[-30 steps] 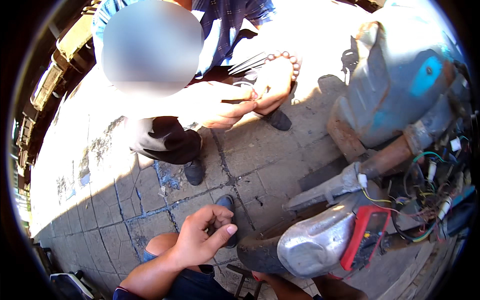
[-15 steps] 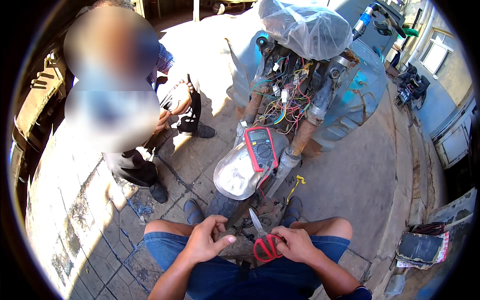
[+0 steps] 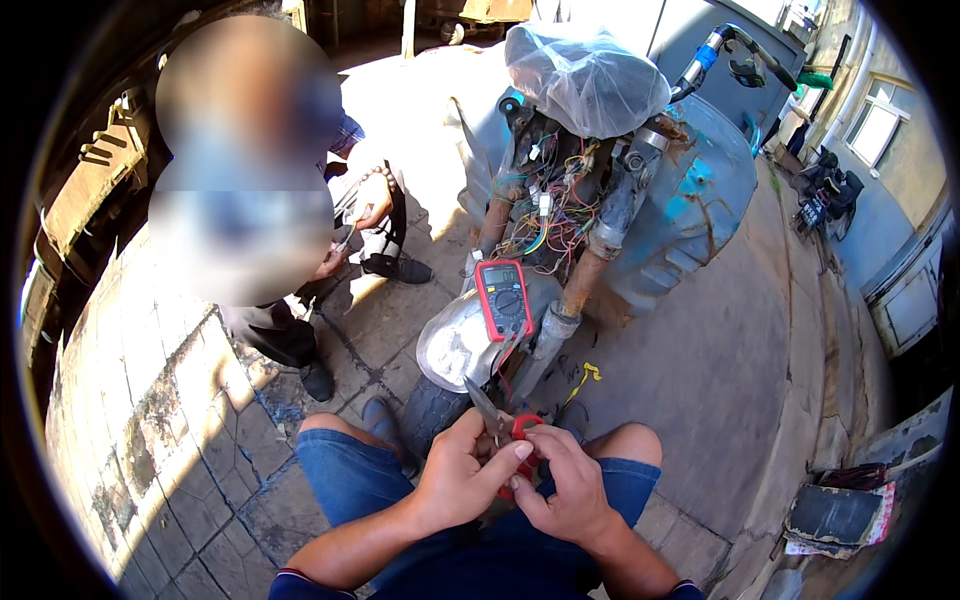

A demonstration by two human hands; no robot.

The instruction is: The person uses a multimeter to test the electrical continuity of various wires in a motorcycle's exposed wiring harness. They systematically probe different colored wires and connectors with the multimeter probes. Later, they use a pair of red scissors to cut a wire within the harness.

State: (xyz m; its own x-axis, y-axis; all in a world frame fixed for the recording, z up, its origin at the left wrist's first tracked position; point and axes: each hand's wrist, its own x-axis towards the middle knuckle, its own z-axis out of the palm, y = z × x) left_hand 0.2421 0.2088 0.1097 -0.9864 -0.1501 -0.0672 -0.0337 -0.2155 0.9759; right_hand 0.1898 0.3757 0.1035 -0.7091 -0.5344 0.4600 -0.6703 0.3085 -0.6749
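My right hand (image 3: 570, 480) is closed on the red handles of a pair of scissors (image 3: 525, 428). Their blades point up and away to the left, beside my left fingers. My left hand (image 3: 462, 478) meets it in front of my lap, thumb and fingers pressed together; what they pinch is too small to make out. Just beyond, a red-and-grey multimeter (image 3: 504, 300) lies on the rounded metal front mudguard (image 3: 455, 350) of a stripped vehicle front, its leads hanging toward my hands. Behind it spreads a tangle of coloured wires (image 3: 565, 220) with white connectors.
A clear plastic bag (image 3: 590, 80) covers the vehicle's top, near a handlebar (image 3: 703, 60). Rusty fork tubes (image 3: 585, 280) flank the wires. At left a person's hand (image 3: 375, 200) holds something thin. A yellow strip (image 3: 585, 378) lies on the ground; a dark flat package (image 3: 835, 515) is at right.
My left hand has moved right and closed, meeting my right hand at the scissors. The scissors have shifted up and left. The view has turned slightly.
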